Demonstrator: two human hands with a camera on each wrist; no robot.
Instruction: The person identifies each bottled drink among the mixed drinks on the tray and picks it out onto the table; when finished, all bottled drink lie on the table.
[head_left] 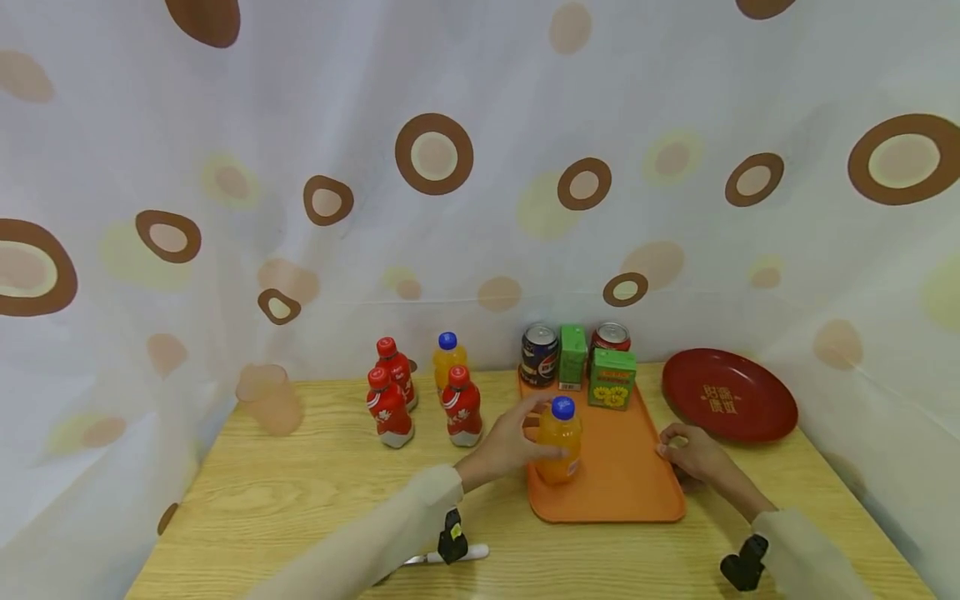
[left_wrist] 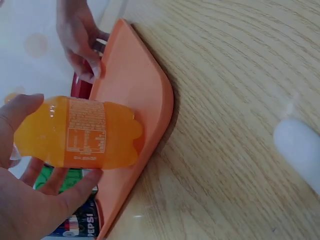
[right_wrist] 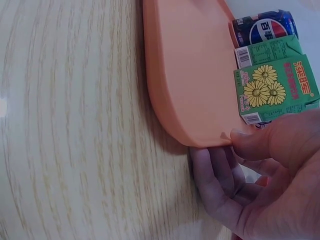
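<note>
A bottle of orange drink [head_left: 558, 450] with a blue cap is upright at the left side of the orange tray [head_left: 637, 492]. My left hand [head_left: 512, 442] holds this bottle, its thumb and fingers on opposite sides in the left wrist view. At the tray's right edge, my right hand [head_left: 693, 454] pinches the rim, thumb on top and fingers underneath, as the right wrist view shows. Along the back of the tray stand a dark blue Pepsi can [head_left: 539, 357], a red can [head_left: 611, 337] and two green drink cartons, the nearer one [head_left: 612, 382] printed with yellow flowers.
Left of the tray stand red bottles [head_left: 390, 408] and another orange drink bottle [head_left: 447, 357]. A pinkish cup [head_left: 272, 400] is at the far left. The red plate [head_left: 727, 396] lies right of the tray. A white-handled utensil [head_left: 468, 553] lies near my left sleeve.
</note>
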